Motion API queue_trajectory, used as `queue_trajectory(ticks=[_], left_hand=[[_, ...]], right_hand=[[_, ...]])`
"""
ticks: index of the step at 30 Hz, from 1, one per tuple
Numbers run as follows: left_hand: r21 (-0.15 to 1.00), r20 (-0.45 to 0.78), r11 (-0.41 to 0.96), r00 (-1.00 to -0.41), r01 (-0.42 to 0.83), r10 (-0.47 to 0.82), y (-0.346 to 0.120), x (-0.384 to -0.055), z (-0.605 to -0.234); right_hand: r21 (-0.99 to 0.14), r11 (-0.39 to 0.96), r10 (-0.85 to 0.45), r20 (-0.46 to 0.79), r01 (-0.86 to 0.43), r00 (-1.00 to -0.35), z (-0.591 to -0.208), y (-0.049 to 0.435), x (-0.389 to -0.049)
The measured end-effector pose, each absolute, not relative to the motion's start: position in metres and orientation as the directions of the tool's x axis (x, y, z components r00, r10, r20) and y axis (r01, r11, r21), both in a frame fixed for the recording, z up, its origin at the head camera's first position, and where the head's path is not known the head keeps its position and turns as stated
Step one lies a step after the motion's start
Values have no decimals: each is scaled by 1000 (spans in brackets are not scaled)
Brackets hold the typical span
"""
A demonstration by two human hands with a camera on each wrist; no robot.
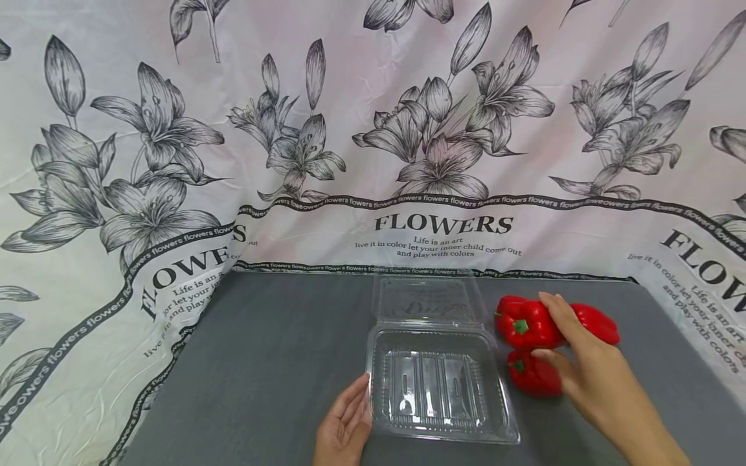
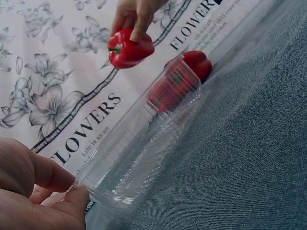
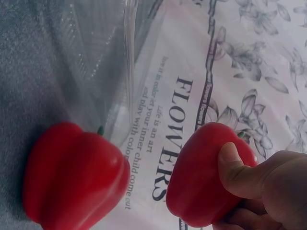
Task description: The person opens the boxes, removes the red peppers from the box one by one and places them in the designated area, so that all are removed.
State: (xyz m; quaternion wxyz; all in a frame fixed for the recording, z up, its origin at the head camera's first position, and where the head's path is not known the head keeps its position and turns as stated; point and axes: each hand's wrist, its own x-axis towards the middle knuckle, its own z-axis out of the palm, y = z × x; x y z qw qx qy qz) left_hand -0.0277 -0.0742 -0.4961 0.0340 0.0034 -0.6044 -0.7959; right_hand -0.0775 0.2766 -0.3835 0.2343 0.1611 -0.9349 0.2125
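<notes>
Fingers: right hand (image 1: 583, 369) clamps red pepper (image 1: 527, 325) | left hand (image 1: 344, 427) – relaxed, touching clear clamshell (image 1: 443, 427) – nothing inside

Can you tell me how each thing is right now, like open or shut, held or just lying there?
Clear plastic box: open, lid tipped back, nothing inside.
Held red pepper: lifted off the table, gripped by the right hand.
Other red peppers: lying on the grey mat, untouched.
Left hand: fingers straight, touching the box's left edge.
Flowered cloth: draped behind, wrinkled.
</notes>
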Motion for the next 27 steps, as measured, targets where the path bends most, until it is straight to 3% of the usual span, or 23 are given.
queue_trajectory(ticks=[27], left_hand=[[966, 31, -256, -997, 47, -64, -74, -27, -496]], right_hand=[[-335, 884, -104, 536, -325, -837, -393, 309, -73]])
